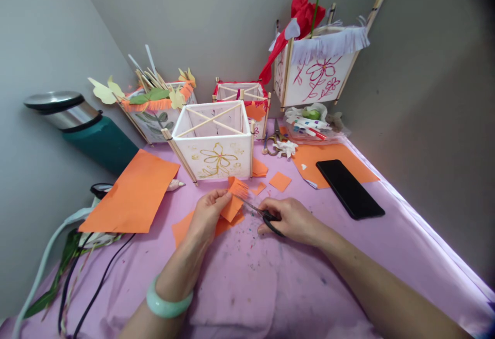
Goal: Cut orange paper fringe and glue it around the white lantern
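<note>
My left hand [209, 212] pinches the orange paper [233, 206] firmly, just in front of the white lantern [212, 143]. My right hand [290, 220] grips the scissors [267, 216], blades at the fringed edge. Keeping the paper taut helps the snips stay even.

Scissors [266, 218] at a fringed orange paper strip [234, 199]
The left hand [209, 215] pinches the strip, fringe upward, while the right hand [292, 220] grips the black-handled scissors, blades at its edge, over an orange sheet [183, 228] on the lilac-clothed table [247, 287]. A jade bangle [169, 300] circles the left wrist; a white paper lantern [212, 156] stands just beyond, and a black phone [350, 189] lies to the right.
</note>
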A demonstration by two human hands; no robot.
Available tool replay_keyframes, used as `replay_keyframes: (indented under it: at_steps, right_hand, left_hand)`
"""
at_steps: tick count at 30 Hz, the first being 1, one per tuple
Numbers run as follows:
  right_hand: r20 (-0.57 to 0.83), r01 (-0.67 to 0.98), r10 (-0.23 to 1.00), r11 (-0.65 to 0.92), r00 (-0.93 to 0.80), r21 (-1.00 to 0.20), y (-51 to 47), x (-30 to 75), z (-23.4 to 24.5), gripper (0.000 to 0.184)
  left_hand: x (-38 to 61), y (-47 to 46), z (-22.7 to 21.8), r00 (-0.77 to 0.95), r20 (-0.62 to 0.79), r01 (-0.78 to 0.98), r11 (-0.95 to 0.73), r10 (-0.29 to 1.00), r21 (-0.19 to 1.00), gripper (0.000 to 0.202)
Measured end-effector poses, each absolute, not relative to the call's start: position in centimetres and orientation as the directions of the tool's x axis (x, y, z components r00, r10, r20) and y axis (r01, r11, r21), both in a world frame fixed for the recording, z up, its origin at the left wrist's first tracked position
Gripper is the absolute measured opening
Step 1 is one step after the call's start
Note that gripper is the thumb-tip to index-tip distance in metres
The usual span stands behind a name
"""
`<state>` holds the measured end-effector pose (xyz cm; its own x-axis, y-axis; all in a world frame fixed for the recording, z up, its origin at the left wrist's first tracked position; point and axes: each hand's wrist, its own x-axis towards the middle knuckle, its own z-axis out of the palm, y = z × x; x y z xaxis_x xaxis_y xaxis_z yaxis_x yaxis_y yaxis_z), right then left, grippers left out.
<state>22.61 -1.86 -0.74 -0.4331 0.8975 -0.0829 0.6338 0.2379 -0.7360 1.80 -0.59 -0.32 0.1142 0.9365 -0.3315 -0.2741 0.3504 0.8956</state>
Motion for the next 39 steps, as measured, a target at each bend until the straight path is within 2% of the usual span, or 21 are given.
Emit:
replay_keyframes:
  at_steps: [17, 29, 39]
  right_hand:
    - [-0.081, 0.638, 0.903, 0.232, -0.421, -0.735, -1.85, 22.65, -0.87, 0.033]
    - [-0.130, 0.572, 0.883, 0.176, -0.452, -0.801, -1.86, 23.13, -0.44, 0.038]
    - [-0.121, 0.589, 0.889, 0.185, -0.442, -0.787, -1.91, 22.97, -0.31, 0.036]
  left_hand:
    - [1.79, -0.68, -0.15, 0.116, -0.346, -0.274, 0.365, 0.931, 0.890, 0.030]
    - [1.00, -0.15, -0.48, -0.049, -0.285, -0.284, 0.260, 0.957, 0.923, 0.031]
    - [1.46, -0.42, -0.30, 0.007, -0.298, -0.265, 0.289, 0.955, 0.920, 0.033]
